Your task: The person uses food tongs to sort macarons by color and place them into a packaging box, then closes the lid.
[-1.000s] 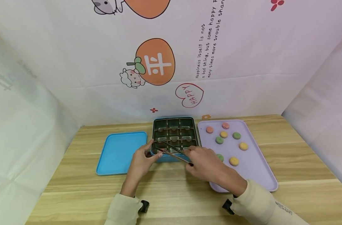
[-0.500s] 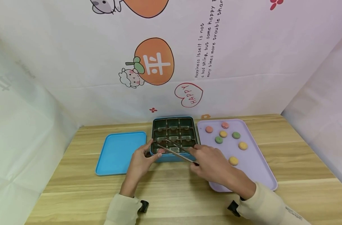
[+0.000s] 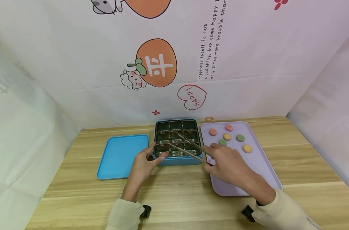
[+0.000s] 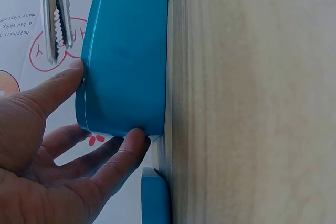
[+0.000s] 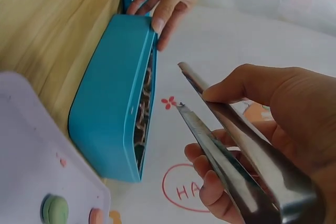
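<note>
A blue box (image 3: 178, 161) with a dark insert of several compartments stands on the table. My left hand (image 3: 142, 166) holds its front left corner, thumb on the rim and fingers against the side (image 4: 135, 139). A pink macaron (image 3: 164, 154) lies in the front left compartment, beside that thumb. Metal tongs (image 5: 247, 135) are gripped by my right hand (image 3: 229, 163), at the right of the box. Their tips are spread apart above the box with nothing between them. The right wrist view shows the thumb on one arm of the tongs and the fingers around the other.
A lilac tray (image 3: 266, 174) with several pink, yellow and green macarons stands right of the box, partly under my right forearm. A flat blue lid (image 3: 124, 156) lies to the left. A printed white cloth (image 3: 105, 105) hangs behind the table.
The tongs have lifted away from the pink macaron in the front left compartment and moved right and back, their tips spreading wider. My right hand moved right over the tray's edge; the left stayed.
</note>
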A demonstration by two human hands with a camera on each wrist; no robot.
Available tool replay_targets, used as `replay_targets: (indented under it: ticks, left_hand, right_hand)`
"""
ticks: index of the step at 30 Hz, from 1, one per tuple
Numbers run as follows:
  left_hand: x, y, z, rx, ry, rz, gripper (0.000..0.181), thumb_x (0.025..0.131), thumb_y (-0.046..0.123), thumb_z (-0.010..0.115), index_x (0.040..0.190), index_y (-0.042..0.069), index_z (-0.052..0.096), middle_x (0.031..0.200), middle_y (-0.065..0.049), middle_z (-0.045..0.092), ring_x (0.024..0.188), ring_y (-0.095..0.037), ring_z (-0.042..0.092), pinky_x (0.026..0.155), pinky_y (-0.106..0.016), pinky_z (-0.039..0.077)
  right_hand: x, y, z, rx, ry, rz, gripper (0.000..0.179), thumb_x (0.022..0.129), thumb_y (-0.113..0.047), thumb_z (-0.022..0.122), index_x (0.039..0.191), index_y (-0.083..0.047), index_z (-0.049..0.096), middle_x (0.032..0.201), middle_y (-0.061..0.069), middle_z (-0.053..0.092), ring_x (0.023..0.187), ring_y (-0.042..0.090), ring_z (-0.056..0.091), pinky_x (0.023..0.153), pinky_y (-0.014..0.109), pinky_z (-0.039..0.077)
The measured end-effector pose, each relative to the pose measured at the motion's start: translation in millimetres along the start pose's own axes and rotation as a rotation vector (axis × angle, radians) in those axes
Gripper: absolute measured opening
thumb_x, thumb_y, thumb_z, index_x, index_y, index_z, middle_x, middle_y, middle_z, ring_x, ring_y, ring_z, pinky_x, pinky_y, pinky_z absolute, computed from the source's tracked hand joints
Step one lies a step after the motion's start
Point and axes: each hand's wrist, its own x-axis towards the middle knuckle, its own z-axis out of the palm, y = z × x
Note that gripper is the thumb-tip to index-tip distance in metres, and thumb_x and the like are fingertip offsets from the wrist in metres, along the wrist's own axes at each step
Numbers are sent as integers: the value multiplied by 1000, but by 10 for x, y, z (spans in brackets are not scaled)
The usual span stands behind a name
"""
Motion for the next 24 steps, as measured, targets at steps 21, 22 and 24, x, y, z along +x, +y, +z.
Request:
replay_targets:
  ticks: [21, 22, 24]
  left_hand:
    - [3, 4, -6, -20, -1, -5, 74, 93, 23, 82, 159, 17, 48, 162, -20, 45, 96, -29, 57, 61, -33, 41]
    - [3, 2, -8, -22, -3, -7, 74, 93, 24, 82, 159, 17, 48, 162, -21, 44, 98, -31, 58, 60, -33, 40]
    - [2, 1, -11, -21, -2, -7, 74, 93, 24, 82, 159, 17, 48, 163, -20, 43, 113, -32, 58, 62, -33, 40]
  right_hand:
    - [-119, 576, -116, 66, 124, 161, 30, 84, -17, 79, 112, -9, 75, 80, 3, 58, 68, 17, 50, 56, 32, 38]
    - [-117, 594, -107, 68, 126, 161, 27, 84, -17, 79, 110, -10, 74, 79, 2, 57, 67, 17, 49, 56, 32, 38]
    - [-110, 629, -86, 68, 132, 158, 23, 85, -17, 79, 106, -10, 74, 77, 2, 54, 67, 17, 47, 56, 32, 37]
